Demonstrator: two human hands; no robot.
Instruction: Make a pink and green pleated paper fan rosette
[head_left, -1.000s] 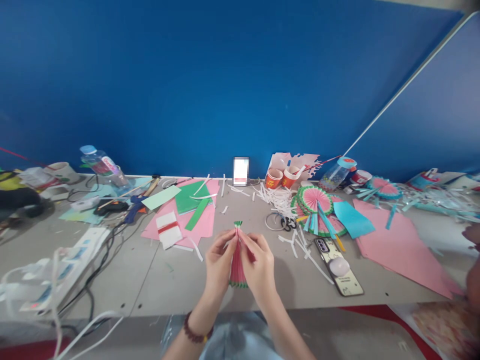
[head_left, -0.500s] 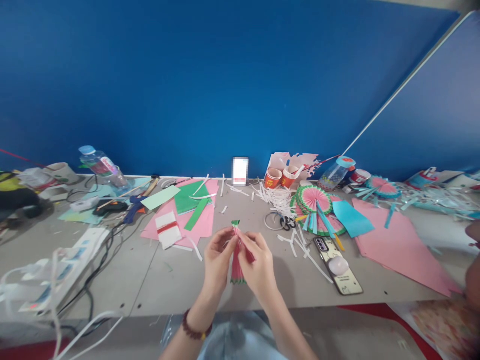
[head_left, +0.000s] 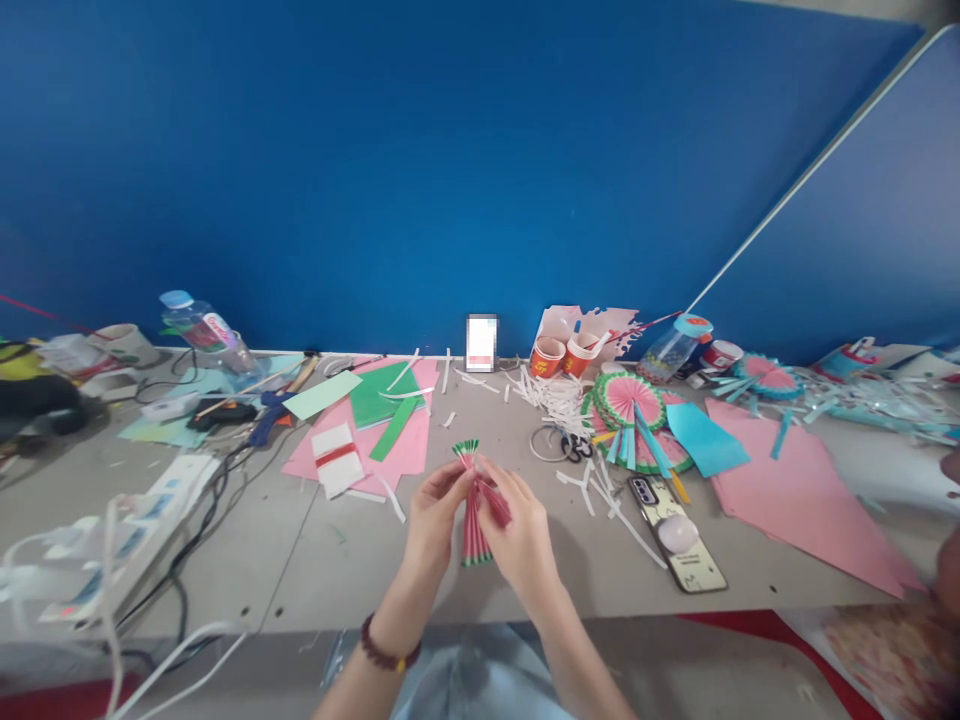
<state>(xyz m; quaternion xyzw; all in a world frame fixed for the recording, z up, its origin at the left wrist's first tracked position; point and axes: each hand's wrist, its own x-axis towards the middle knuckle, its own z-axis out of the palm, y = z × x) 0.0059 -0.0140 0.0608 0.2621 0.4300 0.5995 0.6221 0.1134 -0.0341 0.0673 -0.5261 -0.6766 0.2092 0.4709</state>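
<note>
Both my hands hold a pleated pink paper strip with green edges (head_left: 473, 520) upright above the grey table (head_left: 330, 560). My left hand (head_left: 433, 520) pinches its upper part from the left. From the right, my right hand (head_left: 517, 530) pinches it near the middle. The top end fans out slightly above my fingers, and the bottom end fans out below them.
Pink and green paper sheets (head_left: 375, 420) lie behind my hands. Finished paper fans (head_left: 630, 410), scissors (head_left: 559, 445), white paper strips, a phone (head_left: 679, 535) and two orange cups (head_left: 562, 355) sit to the right. Cables, a power strip (head_left: 142, 520) and a bottle (head_left: 202, 330) are at left.
The folded strip's top has spread into a small fan and tilted left. My hands have shifted slightly down along it.
</note>
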